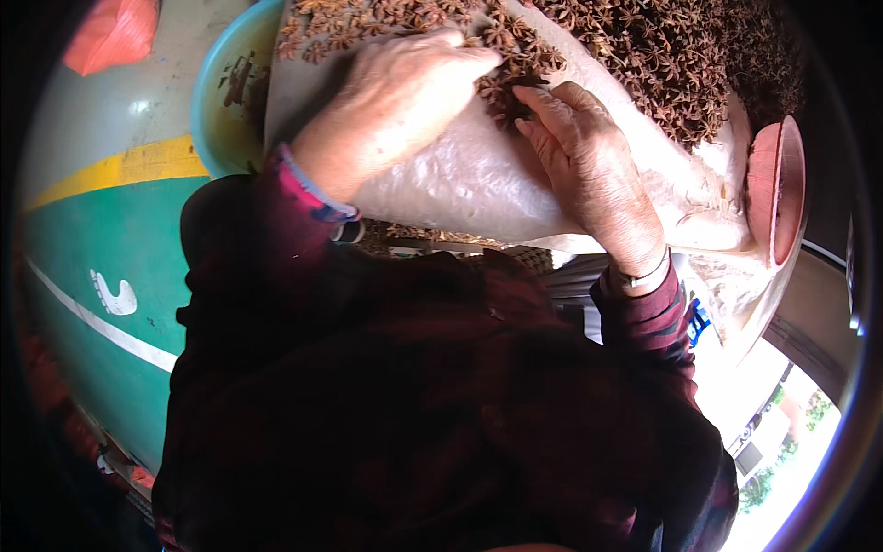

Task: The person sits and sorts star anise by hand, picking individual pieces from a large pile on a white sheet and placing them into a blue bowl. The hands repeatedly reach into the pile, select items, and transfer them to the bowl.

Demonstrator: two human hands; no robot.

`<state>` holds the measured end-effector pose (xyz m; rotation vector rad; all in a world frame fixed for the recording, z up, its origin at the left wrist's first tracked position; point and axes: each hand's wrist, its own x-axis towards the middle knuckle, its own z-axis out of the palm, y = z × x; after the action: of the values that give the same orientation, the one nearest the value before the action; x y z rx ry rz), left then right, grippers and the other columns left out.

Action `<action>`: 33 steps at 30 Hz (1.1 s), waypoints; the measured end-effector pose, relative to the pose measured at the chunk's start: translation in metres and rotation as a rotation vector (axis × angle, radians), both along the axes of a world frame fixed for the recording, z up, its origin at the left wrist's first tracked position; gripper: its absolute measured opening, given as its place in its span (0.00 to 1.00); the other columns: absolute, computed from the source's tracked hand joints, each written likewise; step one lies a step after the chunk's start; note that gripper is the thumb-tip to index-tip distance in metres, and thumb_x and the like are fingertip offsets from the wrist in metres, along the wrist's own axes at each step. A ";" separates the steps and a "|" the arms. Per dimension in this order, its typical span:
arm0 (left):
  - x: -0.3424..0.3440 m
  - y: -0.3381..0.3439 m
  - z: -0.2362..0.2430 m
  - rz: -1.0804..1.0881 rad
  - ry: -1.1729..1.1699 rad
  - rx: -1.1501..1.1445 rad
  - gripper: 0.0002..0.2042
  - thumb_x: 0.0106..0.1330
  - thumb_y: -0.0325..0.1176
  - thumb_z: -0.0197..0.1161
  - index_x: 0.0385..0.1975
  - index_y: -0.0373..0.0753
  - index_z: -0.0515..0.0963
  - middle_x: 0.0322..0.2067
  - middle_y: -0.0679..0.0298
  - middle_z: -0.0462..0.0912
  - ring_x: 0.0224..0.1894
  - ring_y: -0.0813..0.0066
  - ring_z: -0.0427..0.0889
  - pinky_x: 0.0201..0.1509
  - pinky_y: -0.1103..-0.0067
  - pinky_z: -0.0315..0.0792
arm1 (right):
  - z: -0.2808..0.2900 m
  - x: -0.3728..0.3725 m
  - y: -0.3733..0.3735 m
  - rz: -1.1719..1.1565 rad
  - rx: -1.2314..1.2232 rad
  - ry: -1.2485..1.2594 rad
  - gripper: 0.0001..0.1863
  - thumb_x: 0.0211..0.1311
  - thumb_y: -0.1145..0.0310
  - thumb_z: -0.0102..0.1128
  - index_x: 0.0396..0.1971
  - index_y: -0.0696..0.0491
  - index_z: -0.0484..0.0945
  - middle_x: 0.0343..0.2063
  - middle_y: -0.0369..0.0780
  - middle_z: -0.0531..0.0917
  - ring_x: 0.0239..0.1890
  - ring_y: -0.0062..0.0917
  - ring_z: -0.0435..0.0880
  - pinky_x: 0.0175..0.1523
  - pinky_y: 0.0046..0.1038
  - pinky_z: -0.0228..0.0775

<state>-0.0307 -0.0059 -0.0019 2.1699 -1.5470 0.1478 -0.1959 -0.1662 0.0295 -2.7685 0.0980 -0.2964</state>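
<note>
Sack [112, 39], red-orange, at the upper left on a grey stretch of floor. Floor [101, 244], green, with a yellow band along its upper edge and a curved white line and white marking lower down. Basin [200, 109], blue-green, round, dark brown bits inside, just beside the work surface. Left hand [414, 78], dark red patterned sleeve, reaching up and across; fingers bent, tips at the star anise; whether any piece is gripped cannot be told. Work surface [469, 189], covered in pale, wrinkled, glossy plastic. Star anise [506, 51], brown, loose, scattered along the upper edge of the surface and clustered between the two hands. Right hand [589, 152], matching sleeve, band [647, 273] at the wrist; thumb and forefinger slightly parted beside the cluster, grip on any piece not clear. Heap of star anise [658, 60], large, dense, at the upper right. Bowl [763, 184], pinkish red, tilted, at the far right against the plastic.
</note>
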 end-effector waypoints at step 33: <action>-0.008 0.007 -0.001 -0.112 0.019 -0.053 0.20 0.64 0.26 0.61 0.56 0.50 0.82 0.37 0.57 0.80 0.37 0.53 0.82 0.40 0.65 0.78 | 0.081 -0.053 -0.012 -0.043 0.584 -0.604 0.08 0.72 0.67 0.62 0.36 0.57 0.82 0.24 0.35 0.80 0.24 0.19 0.76 0.32 0.23 0.69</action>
<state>-0.0390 0.0007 -0.0025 2.0334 -1.6307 0.1301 -0.2489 -0.1778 0.1107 -2.0087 0.0742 -0.9320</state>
